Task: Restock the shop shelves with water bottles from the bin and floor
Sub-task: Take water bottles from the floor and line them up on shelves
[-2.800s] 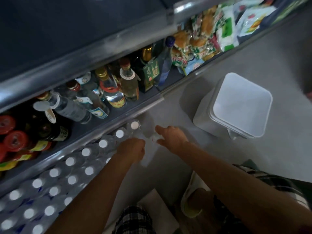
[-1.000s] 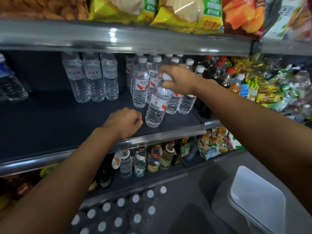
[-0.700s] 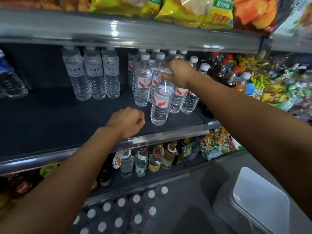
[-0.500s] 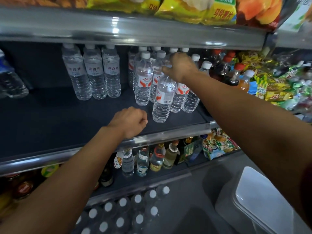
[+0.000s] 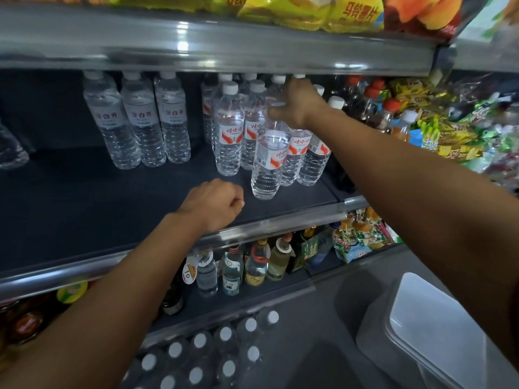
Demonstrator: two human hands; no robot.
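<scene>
— Where is the bottle [image 5: 268, 161] found?
— On the dark shelf [image 5: 98, 197], upright, touching the red-labelled bottles [image 5: 229, 136]. Its neck is gripped from above by the right hand [image 5: 299, 106].
— And the left hand [image 5: 214, 204]?
— A loose fist, holding nothing, is rested at the shelf's front edge.

The shop is dim, with soft light falling from overhead. A white glare streak sits on the metal shelf edge [image 5: 182, 46] above. The dark shelf deck [image 5: 84, 197] swallows detail. Snack packets [image 5: 477, 130] at far right smear into blur, and the wide lens bows straight rails near the edges.
</scene>
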